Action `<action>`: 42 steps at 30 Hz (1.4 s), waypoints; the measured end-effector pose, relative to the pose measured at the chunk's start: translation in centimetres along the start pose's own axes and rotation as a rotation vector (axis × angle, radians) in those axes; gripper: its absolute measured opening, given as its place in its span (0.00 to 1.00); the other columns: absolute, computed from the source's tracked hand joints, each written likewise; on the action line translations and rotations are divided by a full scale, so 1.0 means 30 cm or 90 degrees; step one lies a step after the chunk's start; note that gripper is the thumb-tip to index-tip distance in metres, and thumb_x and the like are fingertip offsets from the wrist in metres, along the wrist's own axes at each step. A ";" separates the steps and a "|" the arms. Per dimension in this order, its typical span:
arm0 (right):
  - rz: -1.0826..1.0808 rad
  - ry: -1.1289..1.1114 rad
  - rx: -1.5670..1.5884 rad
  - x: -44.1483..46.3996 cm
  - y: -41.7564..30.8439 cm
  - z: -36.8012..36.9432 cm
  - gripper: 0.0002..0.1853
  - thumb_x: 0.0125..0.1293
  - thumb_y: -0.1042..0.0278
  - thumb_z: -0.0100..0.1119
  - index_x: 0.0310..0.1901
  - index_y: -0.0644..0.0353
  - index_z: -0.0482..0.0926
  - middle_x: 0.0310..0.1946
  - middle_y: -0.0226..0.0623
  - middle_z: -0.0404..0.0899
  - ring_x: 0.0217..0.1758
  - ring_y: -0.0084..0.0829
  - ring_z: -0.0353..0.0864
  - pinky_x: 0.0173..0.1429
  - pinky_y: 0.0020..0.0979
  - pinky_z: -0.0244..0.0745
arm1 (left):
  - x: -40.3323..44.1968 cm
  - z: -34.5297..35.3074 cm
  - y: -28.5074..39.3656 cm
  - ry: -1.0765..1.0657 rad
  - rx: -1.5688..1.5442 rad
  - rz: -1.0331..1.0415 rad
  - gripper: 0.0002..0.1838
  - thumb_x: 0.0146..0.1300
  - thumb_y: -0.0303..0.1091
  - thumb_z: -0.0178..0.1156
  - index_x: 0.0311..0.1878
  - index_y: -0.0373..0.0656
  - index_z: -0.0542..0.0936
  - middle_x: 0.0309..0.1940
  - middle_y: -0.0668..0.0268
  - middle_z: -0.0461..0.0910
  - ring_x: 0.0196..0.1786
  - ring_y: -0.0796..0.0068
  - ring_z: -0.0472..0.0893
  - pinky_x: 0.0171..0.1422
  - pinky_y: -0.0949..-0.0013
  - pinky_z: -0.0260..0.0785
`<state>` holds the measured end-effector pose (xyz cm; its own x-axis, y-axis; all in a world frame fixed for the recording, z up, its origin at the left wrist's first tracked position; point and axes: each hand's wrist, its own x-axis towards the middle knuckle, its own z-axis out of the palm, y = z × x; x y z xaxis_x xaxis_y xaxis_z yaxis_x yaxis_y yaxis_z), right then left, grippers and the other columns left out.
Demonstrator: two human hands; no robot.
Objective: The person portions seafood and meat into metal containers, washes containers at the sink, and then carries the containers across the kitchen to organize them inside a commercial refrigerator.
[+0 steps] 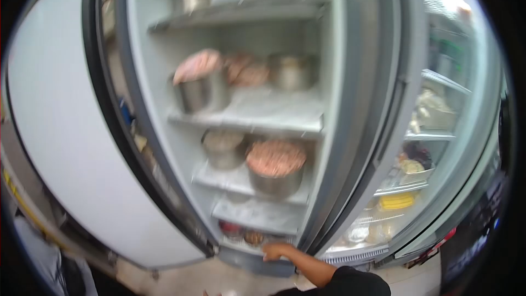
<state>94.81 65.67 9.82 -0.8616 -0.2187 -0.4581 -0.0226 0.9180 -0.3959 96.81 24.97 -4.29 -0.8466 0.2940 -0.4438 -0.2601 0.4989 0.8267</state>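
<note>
Reaching low at the open fridge [246,261], the right hand [276,251] is held just beside a bowl [253,238] on the bottom shelf, its grip impossible to tell through the blur, while the left hand [206,294] is barely shown at the lower edge and cannot be read. The door [60,104] is already open, but no container is seen lifted, so an early stage is judged. Pink meat [198,66] is heaped above one pot [189,96], mince [275,158] fills a lower pot [276,185], and the bowl's brownish contents cannot be identified.

smooth fridge base [249,260], shiny metal pots [275,185], smooth door panel [60,115], cloth sleeve [356,283]
</note>
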 end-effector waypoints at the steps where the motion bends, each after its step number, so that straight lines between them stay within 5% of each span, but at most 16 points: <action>1: -0.018 0.023 0.000 -0.054 -0.025 -0.017 0.23 0.58 0.51 0.62 0.32 0.70 0.80 0.30 0.56 0.80 0.36 0.52 0.81 0.42 0.47 0.73 | -0.017 0.022 0.019 -0.001 0.042 0.002 0.44 0.67 0.46 0.54 0.74 0.39 0.39 0.40 0.57 0.80 0.32 0.69 0.79 0.30 0.70 0.71; 3: -0.040 0.016 -0.001 0.000 0.026 0.076 0.19 0.57 0.55 0.61 0.31 0.68 0.80 0.30 0.56 0.80 0.35 0.52 0.80 0.41 0.46 0.73 | -0.076 0.074 0.127 0.082 -0.095 -0.024 0.44 0.62 0.34 0.62 0.71 0.29 0.44 0.34 0.54 0.83 0.23 0.74 0.78 0.28 0.73 0.72; 6: -0.088 0.125 0.013 0.041 -0.004 0.122 0.12 0.56 0.63 0.58 0.33 0.65 0.80 0.30 0.55 0.79 0.35 0.52 0.80 0.41 0.43 0.74 | -0.154 0.154 0.184 0.093 -0.072 -0.117 0.43 0.63 0.34 0.61 0.70 0.26 0.43 0.37 0.52 0.82 0.28 0.71 0.80 0.32 0.70 0.74; 8: -0.228 0.281 0.198 0.029 -0.079 0.114 0.09 0.56 0.69 0.54 0.35 0.64 0.79 0.31 0.52 0.79 0.36 0.50 0.79 0.42 0.41 0.74 | -0.122 0.230 0.021 0.048 -0.185 -0.072 0.53 0.62 0.32 0.62 0.69 0.29 0.27 0.37 0.48 0.80 0.29 0.66 0.82 0.32 0.68 0.75; 11: -0.354 0.261 0.242 0.106 -0.117 0.172 0.08 0.58 0.70 0.57 0.38 0.62 0.81 0.32 0.45 0.80 0.38 0.42 0.79 0.44 0.37 0.72 | -0.216 0.284 0.000 0.027 -0.124 -0.142 0.55 0.64 0.40 0.59 0.66 0.25 0.23 0.16 0.63 0.77 0.22 0.69 0.79 0.31 0.69 0.73; 12: -0.363 0.216 0.247 0.095 -0.180 0.143 0.08 0.60 0.69 0.58 0.38 0.62 0.81 0.32 0.43 0.80 0.37 0.40 0.78 0.44 0.37 0.72 | -0.237 0.309 -0.063 0.059 -0.113 -0.075 0.55 0.63 0.43 0.60 0.67 0.24 0.27 0.20 0.59 0.79 0.22 0.66 0.80 0.34 0.67 0.74; 13: -0.380 0.196 0.225 0.093 -0.245 0.125 0.09 0.62 0.67 0.58 0.39 0.61 0.82 0.32 0.42 0.80 0.36 0.38 0.78 0.44 0.36 0.72 | -0.309 0.292 0.007 0.105 -0.072 -0.122 0.55 0.60 0.46 0.62 0.69 0.24 0.33 0.33 0.47 0.81 0.34 0.56 0.83 0.46 0.61 0.75; 15: -0.438 0.149 0.156 0.199 -0.265 0.203 0.10 0.65 0.68 0.56 0.45 0.60 0.81 0.33 0.36 0.81 0.36 0.29 0.78 0.40 0.32 0.75 | -0.379 0.317 -0.033 0.202 -0.061 -0.151 0.54 0.58 0.52 0.61 0.71 0.27 0.38 0.57 0.32 0.68 0.61 0.42 0.71 0.66 0.56 0.62; 19: -0.284 -0.071 0.346 0.237 -0.429 0.298 0.09 0.68 0.78 0.47 0.45 0.65 0.76 0.40 0.36 0.78 0.32 0.21 0.77 0.24 0.22 0.73 | -0.584 0.269 0.056 0.227 -0.215 -0.268 0.55 0.58 0.50 0.62 0.71 0.29 0.35 0.46 0.35 0.76 0.51 0.46 0.78 0.58 0.58 0.68; 20: -0.284 -0.064 0.360 0.221 -0.479 0.322 0.07 0.69 0.74 0.50 0.36 0.66 0.77 0.30 0.35 0.78 0.27 0.18 0.76 0.24 0.22 0.70 | -0.645 0.272 0.076 0.249 -0.231 -0.284 0.55 0.58 0.50 0.62 0.71 0.29 0.35 0.46 0.35 0.76 0.51 0.46 0.78 0.58 0.58 0.68; 22: -0.318 -0.095 0.289 0.213 -0.554 0.361 0.08 0.68 0.71 0.53 0.33 0.65 0.77 0.25 0.33 0.77 0.24 0.18 0.74 0.23 0.22 0.68 | -0.730 0.282 0.104 0.299 -0.300 -0.254 0.54 0.59 0.48 0.62 0.72 0.29 0.36 0.35 0.41 0.80 0.42 0.49 0.80 0.54 0.60 0.70; 26: -0.494 -0.046 0.126 0.186 -0.732 0.428 0.10 0.64 0.69 0.58 0.28 0.65 0.77 0.17 0.32 0.74 0.19 0.21 0.71 0.24 0.26 0.66 | -0.800 0.309 0.006 0.423 -0.249 -0.198 0.53 0.60 0.47 0.61 0.72 0.29 0.36 0.33 0.42 0.79 0.40 0.51 0.80 0.52 0.61 0.70; 28: -0.580 -0.025 0.073 0.173 -0.797 0.468 0.10 0.62 0.69 0.60 0.27 0.65 0.77 0.15 0.33 0.73 0.17 0.23 0.70 0.25 0.28 0.66 | -0.841 0.314 -0.011 0.429 -0.258 -0.226 0.54 0.62 0.48 0.61 0.71 0.30 0.32 0.28 0.58 0.81 0.27 0.69 0.78 0.35 0.69 0.71; 32: -0.662 -0.100 0.174 0.099 -0.941 0.545 0.04 0.59 0.74 0.60 0.32 0.66 0.77 0.22 0.36 0.73 0.25 0.26 0.74 0.29 0.28 0.68 | -0.896 0.362 -0.035 0.486 -0.304 -0.219 0.54 0.62 0.47 0.61 0.71 0.30 0.33 0.30 0.58 0.81 0.29 0.68 0.79 0.36 0.69 0.71; 35: -0.730 -0.144 0.194 0.045 -1.050 0.577 0.07 0.58 0.77 0.59 0.39 0.65 0.78 0.26 0.38 0.73 0.29 0.28 0.75 0.31 0.29 0.69 | -0.935 0.379 -0.030 0.543 -0.323 -0.194 0.52 0.61 0.48 0.61 0.72 0.30 0.38 0.36 0.46 0.80 0.40 0.53 0.80 0.50 0.61 0.71; 42: -0.835 -0.250 0.134 -0.053 -1.261 0.668 0.10 0.59 0.78 0.57 0.44 0.65 0.79 0.29 0.38 0.74 0.27 0.28 0.73 0.33 0.27 0.70 | -1.015 0.389 -0.046 0.526 -0.432 -0.189 0.53 0.62 0.44 0.62 0.72 0.31 0.35 0.32 0.61 0.80 0.29 0.75 0.77 0.36 0.72 0.71</action>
<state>107.20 24.66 9.57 -0.0719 -0.9844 0.1605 -0.5898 -0.0878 -0.8028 128.35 24.84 4.05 -0.6918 -0.5237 -0.4971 -0.4901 -0.1650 0.8559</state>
